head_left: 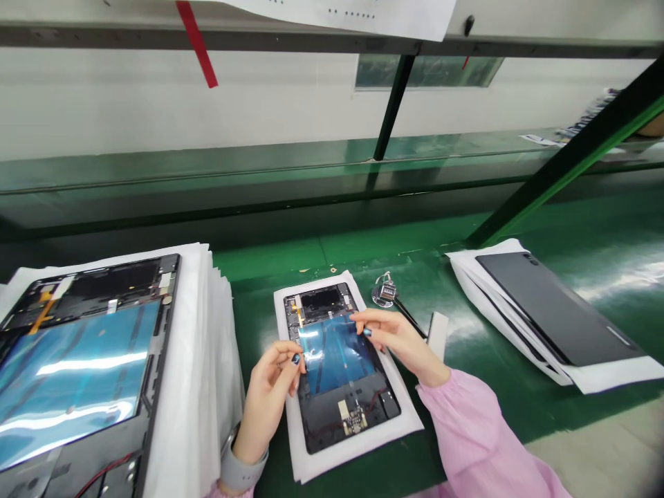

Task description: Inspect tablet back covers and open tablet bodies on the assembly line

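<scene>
An opened tablet body point(332, 422) lies on white foam sheets point(295, 453) in the middle of the green bench, its circuit parts showing. Over its centre is a shiny blue film point(339, 356). My left hand point(272, 387) is at the film's left edge, thumb and fingertips pinched together; what they hold is too small to make out. On the film's upper right edge, my right hand point(391, 335) has its thumb and index finger close together at the corner, and whether film is between them is unclear.
At the left stands a tall stack of foam sheets point(194, 373) with another opened tablet point(160, 346) on top. Behind my right hand are a small metal item point(384, 292) and a white block point(438, 333). A dark closed tablet point(555, 304) rests on foam at the right.
</scene>
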Tool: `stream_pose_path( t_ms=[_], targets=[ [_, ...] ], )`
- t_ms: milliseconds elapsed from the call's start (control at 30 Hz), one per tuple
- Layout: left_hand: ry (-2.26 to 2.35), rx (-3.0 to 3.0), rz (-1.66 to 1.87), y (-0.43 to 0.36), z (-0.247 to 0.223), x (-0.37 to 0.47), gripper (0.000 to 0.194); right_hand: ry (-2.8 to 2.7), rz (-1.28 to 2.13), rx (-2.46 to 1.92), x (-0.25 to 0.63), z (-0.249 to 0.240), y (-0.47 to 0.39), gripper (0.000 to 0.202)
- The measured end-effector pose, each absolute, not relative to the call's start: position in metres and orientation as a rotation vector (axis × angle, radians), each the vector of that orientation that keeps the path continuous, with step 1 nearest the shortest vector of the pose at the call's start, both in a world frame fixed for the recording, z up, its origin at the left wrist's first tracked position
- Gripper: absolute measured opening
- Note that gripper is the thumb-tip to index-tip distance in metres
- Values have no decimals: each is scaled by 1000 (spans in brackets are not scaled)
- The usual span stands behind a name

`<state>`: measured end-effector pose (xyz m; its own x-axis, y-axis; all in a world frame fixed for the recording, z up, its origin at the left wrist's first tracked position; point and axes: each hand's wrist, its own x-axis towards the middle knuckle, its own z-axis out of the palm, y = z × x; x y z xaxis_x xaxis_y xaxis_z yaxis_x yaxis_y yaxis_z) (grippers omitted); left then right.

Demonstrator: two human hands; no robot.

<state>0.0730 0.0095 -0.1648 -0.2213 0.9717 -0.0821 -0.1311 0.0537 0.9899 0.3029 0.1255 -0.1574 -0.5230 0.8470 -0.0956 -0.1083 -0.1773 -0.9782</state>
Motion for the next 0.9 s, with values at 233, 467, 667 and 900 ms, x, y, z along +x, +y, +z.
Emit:
stream_pose_path(
  t_ms=[233, 467, 667, 900],
  targets=[
    [1220, 935, 1342, 11, -161, 77, 10, -1901, 1918, -432, 288, -153, 86, 70],
    [1194, 884, 1333, 11, -162, 77, 6, -2019, 1892, -390, 279, -161, 79, 83],
    [1189, 821, 1333, 12, -161, 77, 6, -2031, 1861, -408, 278, -163, 78, 87],
    [1159, 755, 1312, 14, -162, 77, 13, -2097, 1787, -459, 275, -165, 77, 87]
  ],
)
